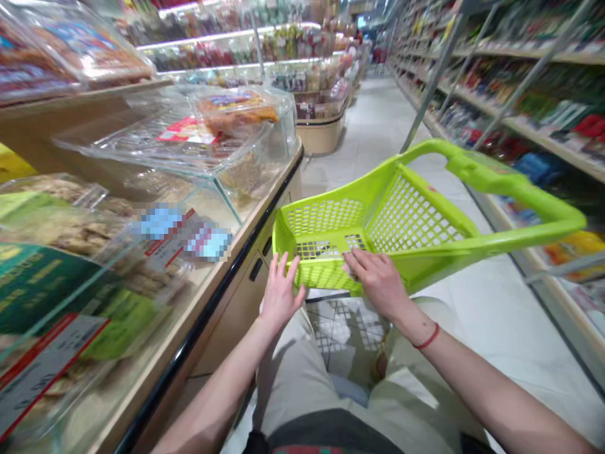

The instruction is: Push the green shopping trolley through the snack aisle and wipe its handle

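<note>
A lime-green shopping basket point(326, 217) with lattice walls and a long looped handle point(501, 180) is tilted in front of my knees, its near side towards me. Nothing lies on its visible floor. My left hand point(282, 290) rests at the near left corner, fingers spread and tips against the rim. At the middle of the near rim, my right hand point(378, 277) has its fingers curled together. A small greyish bit shows under those fingertips, too hidden to name. A red cord circles the right wrist.
On the left a display counter point(246, 239) with a dark edge and clear dividers holds packaged food. Price tags point(51, 372) hang on its front. Stocked shelves point(534, 113) with slanting metal posts line the right. A tiled aisle point(373, 113) runs ahead between them.
</note>
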A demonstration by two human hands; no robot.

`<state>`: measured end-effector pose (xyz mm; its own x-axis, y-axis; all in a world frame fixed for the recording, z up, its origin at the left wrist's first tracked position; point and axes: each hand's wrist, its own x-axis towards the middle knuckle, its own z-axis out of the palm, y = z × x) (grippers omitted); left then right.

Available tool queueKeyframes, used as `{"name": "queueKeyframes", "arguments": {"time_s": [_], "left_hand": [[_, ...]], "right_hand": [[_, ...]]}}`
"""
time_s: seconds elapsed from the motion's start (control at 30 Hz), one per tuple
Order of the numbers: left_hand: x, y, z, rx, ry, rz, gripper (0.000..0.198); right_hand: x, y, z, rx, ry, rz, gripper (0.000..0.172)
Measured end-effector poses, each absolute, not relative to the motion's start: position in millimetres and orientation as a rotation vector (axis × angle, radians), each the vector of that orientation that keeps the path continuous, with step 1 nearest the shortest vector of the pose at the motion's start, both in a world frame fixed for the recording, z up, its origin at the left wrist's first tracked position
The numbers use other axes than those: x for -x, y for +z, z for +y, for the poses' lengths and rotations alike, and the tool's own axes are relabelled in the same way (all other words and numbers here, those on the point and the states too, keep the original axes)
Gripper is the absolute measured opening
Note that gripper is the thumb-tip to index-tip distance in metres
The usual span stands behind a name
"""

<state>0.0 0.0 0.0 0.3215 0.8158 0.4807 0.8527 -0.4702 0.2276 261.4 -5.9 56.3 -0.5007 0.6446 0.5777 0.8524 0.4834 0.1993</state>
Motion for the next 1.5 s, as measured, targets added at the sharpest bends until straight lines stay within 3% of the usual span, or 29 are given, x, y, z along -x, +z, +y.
{"name": "queueKeyframes", "arguments": {"time_s": [0.4,0.57,1.03,1.5], "left_hand": [[5,-6,2,2.495,-0.868,-1.559,0.082],[6,-10,2,2.481,-0.916,-1.532,0.08],[4,-14,0,2.423,-0.966,-1.56,0.079],[10,-19,1,2.47,-0.945,-1.531,0.086]], "right_hand": [[-186,40,13,1.253,-0.437,-2.401,0.036],[-158,36,16,1.248,-0.306,-2.417,0.036],[-245,56,7,1.14,-0.51,-2.424,0.033],[-139,41,24,1.115,-0.239,-2.497,0.033]]}}
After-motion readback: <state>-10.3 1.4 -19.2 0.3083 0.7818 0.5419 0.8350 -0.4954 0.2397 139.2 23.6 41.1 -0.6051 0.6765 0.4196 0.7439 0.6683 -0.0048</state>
